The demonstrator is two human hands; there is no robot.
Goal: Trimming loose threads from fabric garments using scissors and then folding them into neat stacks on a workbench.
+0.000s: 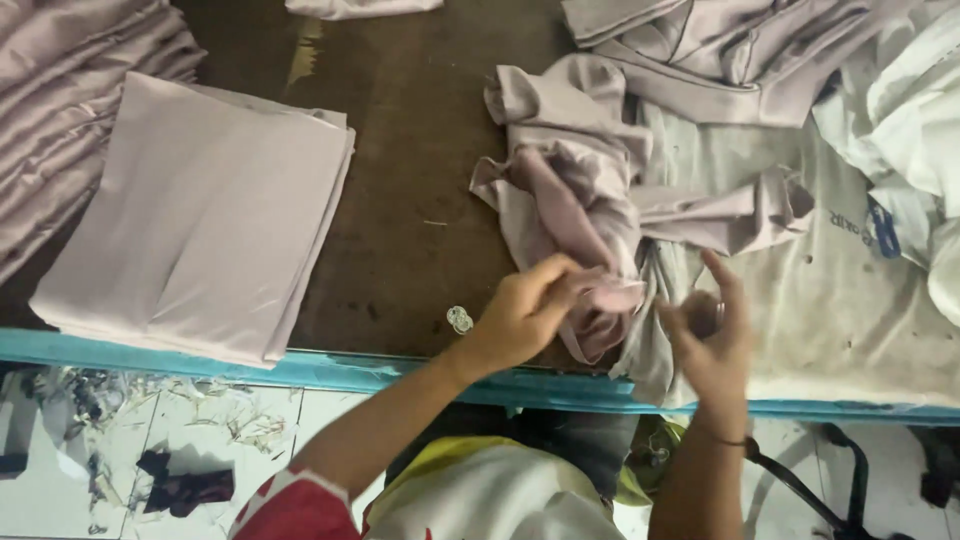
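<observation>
Two hands work one crumpled garment [575,200]: left hand [525,310] pinches its hem, right hand [712,335] is spread; straightening looks due next.

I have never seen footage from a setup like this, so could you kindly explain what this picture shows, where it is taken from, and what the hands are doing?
There is no machine here: a person works with two bare hands, and the single picture comes from a camera worn on their head, looking down.

The left hand has a grip on a crumpled pale lilac garment, pinching its lower end. The right hand is open beside it, fingers spread and a little blurred; I cannot tell whether it touches the cloth.

They work at a dark brown table with a blue front edge. On the left lies a neat stack of folded lilac fabric. A worn whitish cloth covers the right side, with more loose lilac pieces at the top. A small clear round object sits near the edge.
</observation>
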